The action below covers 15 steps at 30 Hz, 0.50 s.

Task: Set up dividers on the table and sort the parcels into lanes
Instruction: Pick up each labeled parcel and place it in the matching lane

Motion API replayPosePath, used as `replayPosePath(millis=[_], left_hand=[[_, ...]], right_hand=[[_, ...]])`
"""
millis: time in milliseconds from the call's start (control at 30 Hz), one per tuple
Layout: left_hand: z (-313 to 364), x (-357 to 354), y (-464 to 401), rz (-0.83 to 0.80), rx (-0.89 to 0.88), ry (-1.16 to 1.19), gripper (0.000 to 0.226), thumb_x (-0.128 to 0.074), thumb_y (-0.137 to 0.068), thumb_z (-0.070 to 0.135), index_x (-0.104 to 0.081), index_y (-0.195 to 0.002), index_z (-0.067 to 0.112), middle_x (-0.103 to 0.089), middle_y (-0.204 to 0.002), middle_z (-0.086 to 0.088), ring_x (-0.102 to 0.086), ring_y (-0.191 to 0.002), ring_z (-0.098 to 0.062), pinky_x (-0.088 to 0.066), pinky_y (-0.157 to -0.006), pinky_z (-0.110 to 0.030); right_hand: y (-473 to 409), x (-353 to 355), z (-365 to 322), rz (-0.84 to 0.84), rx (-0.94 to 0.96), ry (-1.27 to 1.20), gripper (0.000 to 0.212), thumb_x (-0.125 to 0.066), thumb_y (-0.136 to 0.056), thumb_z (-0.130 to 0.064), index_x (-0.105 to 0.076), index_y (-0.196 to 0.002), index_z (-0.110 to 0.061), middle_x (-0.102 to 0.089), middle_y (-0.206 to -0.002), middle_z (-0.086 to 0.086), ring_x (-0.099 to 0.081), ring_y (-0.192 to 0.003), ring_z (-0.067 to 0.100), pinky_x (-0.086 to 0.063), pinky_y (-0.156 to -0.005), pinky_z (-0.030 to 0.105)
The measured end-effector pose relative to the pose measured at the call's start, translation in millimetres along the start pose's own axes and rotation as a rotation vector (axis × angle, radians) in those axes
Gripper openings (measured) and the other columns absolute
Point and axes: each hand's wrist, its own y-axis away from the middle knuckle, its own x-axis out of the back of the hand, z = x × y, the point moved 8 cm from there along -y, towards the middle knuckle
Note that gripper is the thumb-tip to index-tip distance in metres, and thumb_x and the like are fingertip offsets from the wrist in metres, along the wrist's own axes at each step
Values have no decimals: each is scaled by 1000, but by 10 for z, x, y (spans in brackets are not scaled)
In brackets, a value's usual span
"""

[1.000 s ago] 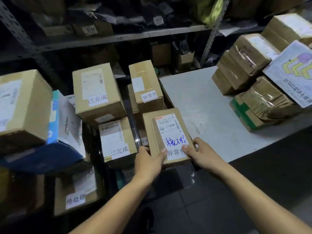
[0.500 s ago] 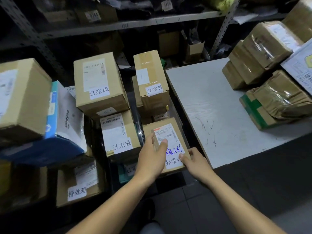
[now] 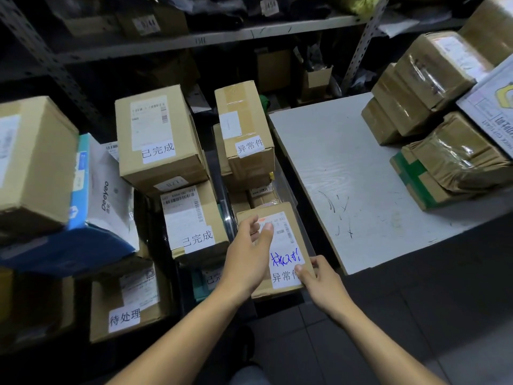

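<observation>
A small brown parcel (image 3: 288,240) with a white label and blue handwriting lies just left of the white table (image 3: 347,168), in front of a taller box labelled 异常件 (image 3: 244,129). My left hand (image 3: 247,254) lies over the parcel's left part, fingers loosely curled, thumb touching the label. My right hand (image 3: 319,279) pinches the parcel's near right corner, thumb on the label. No divider is in sight.
Two boxes labelled 已完成 (image 3: 158,134) (image 3: 191,218) stand left of the parcel, and one labelled 待处理 (image 3: 130,298) sits lower left. Several taped parcels (image 3: 433,79) are stacked on the table's right side. A metal shelf rack (image 3: 194,40) runs behind.
The parcel has gone down and away from me into the row beside the table. My left hand has slid from its near edge up onto its top.
</observation>
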Motion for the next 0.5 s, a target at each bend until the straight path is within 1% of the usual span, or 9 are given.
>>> replayPosePath(millis=[133,200,233,333,400,467,500], left_hand=[[34,67,-3,19,-2,-5,48,-47,-95,55,-42,-139,37,-49,-113,29,-43,-90,27,-33,-73,-8],[41,95,3,22,3,5,46,-47,-95,55,-42,-138,37,-49,-106,34,-43,-87,31,-33,-73,-7],[48,105,12,20,3,9,46,-47,-95,55,-43,-137,38,-49,-105,34,-43,-86,31,-34,-72,-7],[71,116,44,12,-6,17,44,-47,-95,55,-44,-135,38,-52,-113,29,-46,-93,25,-35,-72,-7],[65,108,58,5,-9,16,44,-47,-95,53,-44,-135,36,-52,-113,29,-47,-95,23,-35,-72,-7],[48,88,72,-6,-8,17,43,-47,-96,52,-46,-135,33,-54,-113,28,-48,-96,23,-36,-74,-7],[31,71,77,-16,-6,24,45,-48,-96,52,-46,-136,31,-56,-117,25,-49,-100,20,-37,-76,-8]], right_hand=[[15,-48,3,-3,-4,-27,21,-57,-95,-41,-53,-109,-27,-67,-103,-14,-62,-94,-3,-44,-68,15],[40,-64,41,10,-8,-45,21,-57,-95,-40,-54,-109,-25,-68,-104,-12,-63,-95,-1,-45,-70,17],[62,-72,79,20,-10,-56,20,-57,-96,-38,-54,-109,-24,-68,-105,-11,-63,-96,0,-45,-71,18],[139,-86,205,37,-25,-86,19,-59,-96,-36,-55,-110,-24,-70,-106,-8,-64,-100,6,-48,-78,25],[161,-69,270,44,-39,-105,21,-59,-96,-35,-55,-112,-22,-71,-105,-8,-65,-100,7,-49,-82,27],[161,-30,301,54,-41,-117,22,-60,-96,-35,-55,-113,-21,-71,-104,-9,-66,-99,6,-50,-80,25],[157,-14,301,57,-36,-116,22,-60,-96,-35,-55,-113,-21,-71,-104,-9,-66,-98,5,-49,-78,24]])
